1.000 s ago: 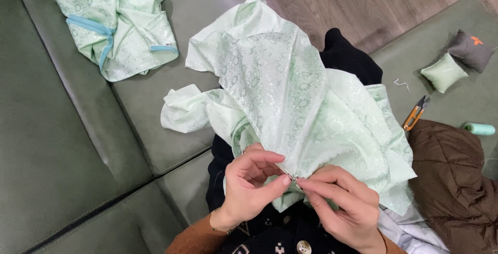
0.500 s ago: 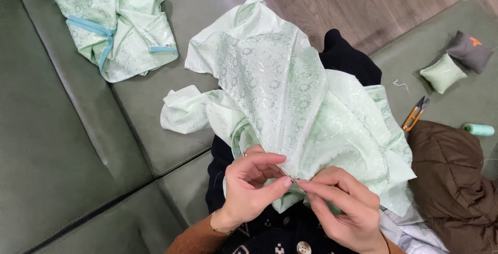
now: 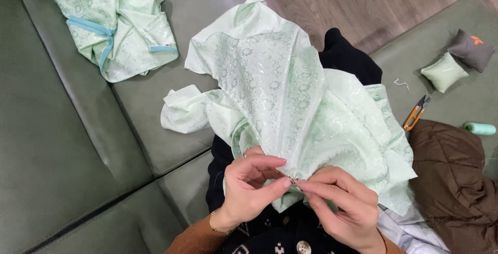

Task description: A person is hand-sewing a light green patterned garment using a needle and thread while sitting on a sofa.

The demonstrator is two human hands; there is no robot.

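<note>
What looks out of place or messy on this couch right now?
Little stands out. A loose scrap of white thread lies on the green cushion near the orange snips, and a second pale green garment sits crumpled in the far corner. Nothing looks damaged.

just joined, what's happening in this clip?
A person seated on a green sofa pinches a gathered edge of pale green patterned fabric between the left hand and right hand. A second folded garment, orange snips and a thread spool lie nearby.
</note>
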